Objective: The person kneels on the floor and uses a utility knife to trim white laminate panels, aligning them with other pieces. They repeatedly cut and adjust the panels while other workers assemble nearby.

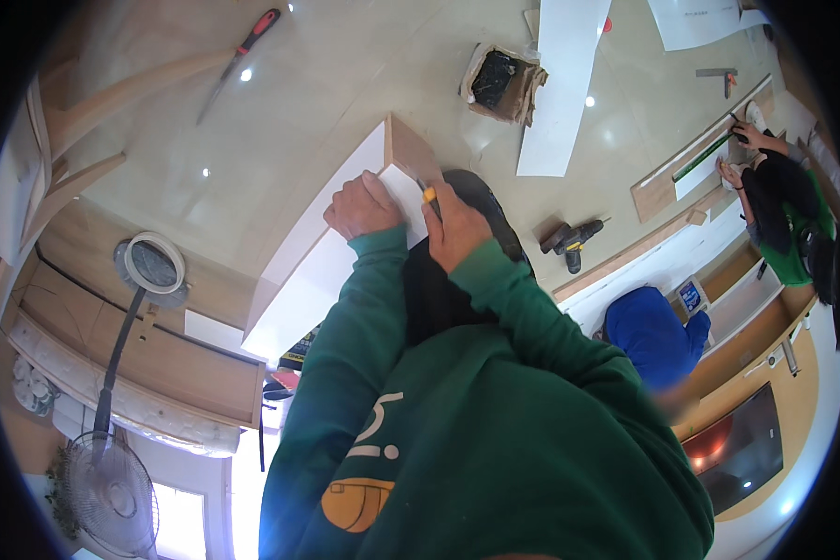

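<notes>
**Across the centre of the frame, a slim yellow-and-black hand tool [429, 195] at the end of a long white box-like piece with a brown end face [303, 275]**

The white piece slants from just above the middle of the frame down toward the lower left. On its upper part rests the left hand [362, 205], fingers curled in and knuckles up; whether they pinch an edge cannot be told. Just beside it, the right hand [459, 229] grasps the tool by its handle, its tip pointing toward the brown end; contact there is too small to make out.

At the upper left lies a long thin tool with a red-and-black handle [257, 33] on the glossy beige tiled floor [317, 65]. Near the top centre stands a torn brown cardboard box [533, 89], beside a long flat white board [565, 93]. A black-and-yellow cordless drill [574, 245] lies right of centre. At the right edge, a co-worker in green and black [803, 224] bends over a board; below, another person in blue [646, 327] leans over.
</notes>
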A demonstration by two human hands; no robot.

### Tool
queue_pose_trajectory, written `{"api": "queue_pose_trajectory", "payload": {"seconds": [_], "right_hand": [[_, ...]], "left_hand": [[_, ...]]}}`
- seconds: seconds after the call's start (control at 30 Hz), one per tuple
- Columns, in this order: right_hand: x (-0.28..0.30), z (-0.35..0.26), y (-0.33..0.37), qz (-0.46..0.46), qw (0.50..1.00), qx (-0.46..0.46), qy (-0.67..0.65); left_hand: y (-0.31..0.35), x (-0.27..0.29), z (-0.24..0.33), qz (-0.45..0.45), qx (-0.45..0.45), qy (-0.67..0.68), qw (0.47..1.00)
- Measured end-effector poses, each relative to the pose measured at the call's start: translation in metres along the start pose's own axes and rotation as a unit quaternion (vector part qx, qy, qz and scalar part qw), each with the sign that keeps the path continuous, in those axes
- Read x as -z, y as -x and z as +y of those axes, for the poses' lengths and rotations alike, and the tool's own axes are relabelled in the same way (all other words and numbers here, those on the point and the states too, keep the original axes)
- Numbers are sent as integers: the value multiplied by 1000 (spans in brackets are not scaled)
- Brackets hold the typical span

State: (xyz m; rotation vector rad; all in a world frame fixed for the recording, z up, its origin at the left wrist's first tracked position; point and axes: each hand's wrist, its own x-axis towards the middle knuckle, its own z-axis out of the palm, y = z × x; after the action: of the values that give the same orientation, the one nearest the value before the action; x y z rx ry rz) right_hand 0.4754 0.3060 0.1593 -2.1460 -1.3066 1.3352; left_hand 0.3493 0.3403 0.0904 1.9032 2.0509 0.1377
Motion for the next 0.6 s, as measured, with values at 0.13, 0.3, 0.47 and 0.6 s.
{"api": "queue_pose_trajectory", "payload": {"seconds": [0.13, 0.3, 0.47, 0.6], "right_hand": [[14, -6, 14, -14, 996, -40, -78], [25, -13, -6, 37, 999, 10, -8], [16, -21, -6, -29, 993, -49, 100], [9, -11, -1, -112, 974, -59, 188]], "left_hand": [[1, 0, 1, -2, 10, -7, 1000], [6, 2, 0, -3, 9, -4, 1000], [0, -1, 1, 20, -1, 21, 1000], [1, -1, -2, -5, -7, -31, 999]]}}
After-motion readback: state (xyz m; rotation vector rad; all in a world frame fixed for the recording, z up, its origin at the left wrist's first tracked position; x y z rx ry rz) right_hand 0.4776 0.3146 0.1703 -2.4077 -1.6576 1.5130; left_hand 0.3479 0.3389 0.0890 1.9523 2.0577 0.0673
